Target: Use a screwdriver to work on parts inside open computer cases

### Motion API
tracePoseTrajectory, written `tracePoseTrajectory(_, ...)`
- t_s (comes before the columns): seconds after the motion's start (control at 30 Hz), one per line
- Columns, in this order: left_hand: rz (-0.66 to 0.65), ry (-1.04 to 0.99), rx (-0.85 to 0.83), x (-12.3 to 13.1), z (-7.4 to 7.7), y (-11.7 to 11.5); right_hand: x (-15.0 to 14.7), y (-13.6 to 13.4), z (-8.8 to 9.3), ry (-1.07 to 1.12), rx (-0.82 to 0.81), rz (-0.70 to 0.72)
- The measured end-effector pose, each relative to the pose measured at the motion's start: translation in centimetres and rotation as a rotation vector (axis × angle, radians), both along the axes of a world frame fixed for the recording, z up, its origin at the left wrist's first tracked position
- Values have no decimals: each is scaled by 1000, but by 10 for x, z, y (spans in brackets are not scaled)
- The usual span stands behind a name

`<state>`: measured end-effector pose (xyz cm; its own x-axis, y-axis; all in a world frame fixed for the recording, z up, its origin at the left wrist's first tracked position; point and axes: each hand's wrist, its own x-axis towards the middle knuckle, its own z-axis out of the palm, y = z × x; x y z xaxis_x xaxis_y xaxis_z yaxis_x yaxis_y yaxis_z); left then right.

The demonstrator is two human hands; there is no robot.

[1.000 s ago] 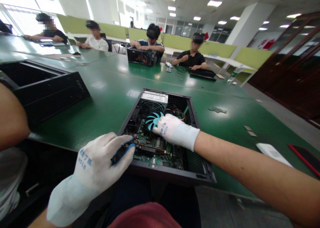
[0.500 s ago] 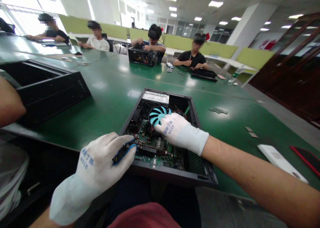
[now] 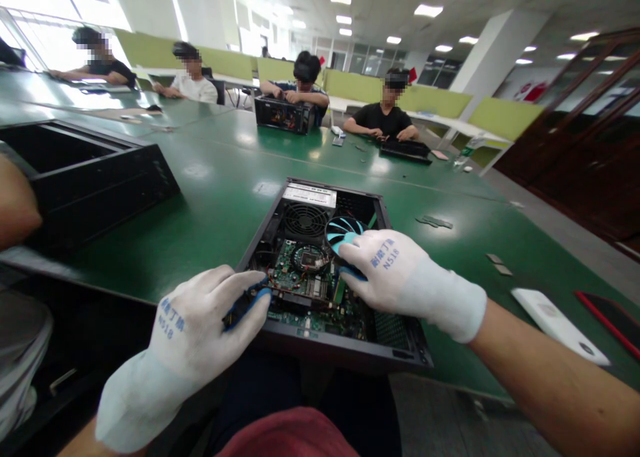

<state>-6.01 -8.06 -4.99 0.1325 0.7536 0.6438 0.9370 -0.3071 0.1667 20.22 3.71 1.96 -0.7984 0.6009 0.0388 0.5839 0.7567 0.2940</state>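
Observation:
A black computer case (image 3: 345,354) lies on its side before me, its inside showing. My right hand (image 3: 385,270), in a white glove with blue fingertips, grips a CPU cooler fan (image 3: 345,232) with turquoise blades and a black rim, held tilted above the case's right half. On the green motherboard (image 3: 285,260) the processor socket (image 3: 307,258) shows uncovered. My left hand (image 3: 200,323), gloved likewise, is at the case's near left edge, fingers curled round something dark with yellowish bits that I cannot make out.
On the green table (image 3: 220,197), another black case (image 3: 100,190) stands at left beside a person's arm (image 3: 17,203). At right lie a white phone (image 3: 560,327), a red-edged device (image 3: 613,317) and small flat pieces (image 3: 500,265). Several people work across the table.
My right hand has moved right with the cooler fan, away from the socket, which now shows along with the rear fan grille. My left hand has stayed nearly still.

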Motion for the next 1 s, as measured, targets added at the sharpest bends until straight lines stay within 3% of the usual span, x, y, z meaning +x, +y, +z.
tracePoseTrajectory(0.17, 0, -3, 9, 0, -1, 0, 6, 0, 7, 16, 31, -109)
tracePoseTrajectory(0.6, 15, -22, -16, 1, -2, 0, -6, 33, -4, 260, 40, -304)
tracePoseTrajectory(0.83, 17, -26, -23, -1, -3, 1, 4, 52, -13, 380, 43, -465)
tracePoseTrajectory(1.0, 18, -25, -19, 1, -3, 1, 9, 56, -13, 410, 41, -505)
